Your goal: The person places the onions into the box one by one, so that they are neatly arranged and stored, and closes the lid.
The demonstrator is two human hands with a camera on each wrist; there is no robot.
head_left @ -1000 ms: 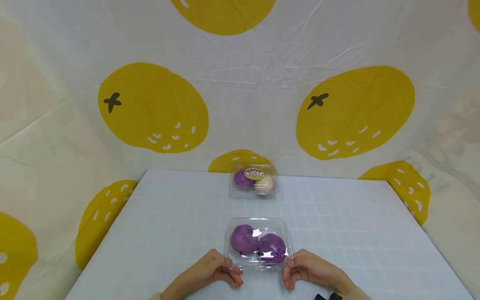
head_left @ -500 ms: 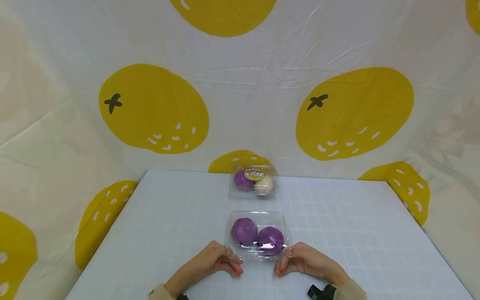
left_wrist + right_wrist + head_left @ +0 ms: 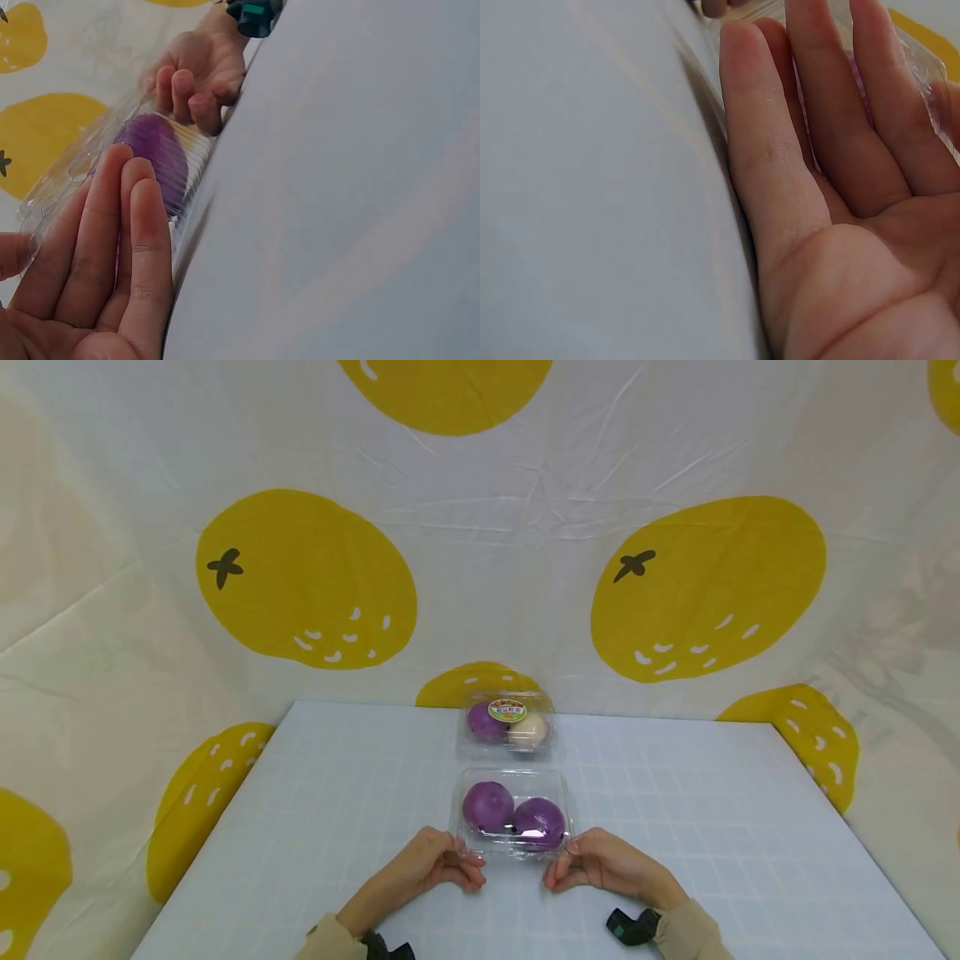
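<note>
Two purple round pieces (image 3: 539, 822) sit inside a lidded clear plastic fruit box (image 3: 536, 779) on the table in the head view. My left hand (image 3: 431, 860) pinches its near left corner. At the near right corner my right hand (image 3: 609, 865) pinches the rim. In the left wrist view, the left thumb (image 3: 15, 255) presses the plastic lip, and the other fingers extend along the box's side. The right wrist view shows the right hand (image 3: 855, 202) close above the tabletop, with the box mostly hidden behind its fingers.
Behind stands another clear plastic box (image 3: 543, 702) with an oval label (image 3: 507, 711), holding a purple piece (image 3: 486, 722) and a pale one (image 3: 528, 732). A pale checked cloth covers the table (image 3: 675, 793). A fruit-print curtain (image 3: 502, 568) hangs beyond the back edge.
Both hands have moved forward, away from me, bringing the box of two purple pieces closer to the labelled box. That rear box has stayed in place.
</note>
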